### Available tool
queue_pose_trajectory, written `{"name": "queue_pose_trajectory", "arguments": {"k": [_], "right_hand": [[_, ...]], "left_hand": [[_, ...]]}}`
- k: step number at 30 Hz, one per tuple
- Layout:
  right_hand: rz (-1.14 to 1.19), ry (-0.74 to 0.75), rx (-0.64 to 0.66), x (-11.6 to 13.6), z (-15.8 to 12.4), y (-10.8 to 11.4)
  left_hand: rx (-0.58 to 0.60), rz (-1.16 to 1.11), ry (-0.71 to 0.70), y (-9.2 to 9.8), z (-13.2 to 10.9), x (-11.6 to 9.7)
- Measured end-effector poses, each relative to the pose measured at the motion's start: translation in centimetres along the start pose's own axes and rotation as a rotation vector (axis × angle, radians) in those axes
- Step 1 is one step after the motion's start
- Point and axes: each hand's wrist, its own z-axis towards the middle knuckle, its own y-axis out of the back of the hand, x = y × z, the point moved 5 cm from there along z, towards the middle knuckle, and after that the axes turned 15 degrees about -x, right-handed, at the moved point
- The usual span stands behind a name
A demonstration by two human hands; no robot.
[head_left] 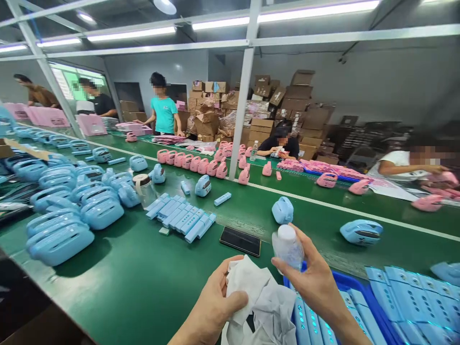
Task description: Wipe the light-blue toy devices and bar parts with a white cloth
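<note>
At the left of the green surface, blue casings lie heaped, and a brown-lidded jar stands just beside them. Next come a group of blue strips and a dark phone, lying flat. Low in the middle, the left hand has its fingers and thumb clamped on a crumpled white cloth. To its right, the right hand grips a white-capped bottle, fingers and thumb closed on its sides, over the corner of a blue tray of more strips.

By my reading, taking up cloth and bottle is done; the cap is on, the bottle sits apart from the cloth, and the tray's strips lie out of hand.

Counted: one jar, two loose strips beyond the group, one phone, one bottle, one tray. The cloth may be several pieces, and the heaped casings overlap too much for a sure number.
</note>
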Motion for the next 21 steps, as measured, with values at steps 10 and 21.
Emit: {"name": "queue_pose_trajectory", "arguments": {"k": [10,21], "right_hand": [[0.105,-0.194,-0.231,-5.7,1.8,-3.4],[0.159,-0.394,-0.045,-2.9,-9.0,-1.1]], "left_hand": [[0.043,0.033,-0.032,1.6,1.1,1.2],[0.164,0.078,-0.003,-1.1,0.6,4.8]]}}
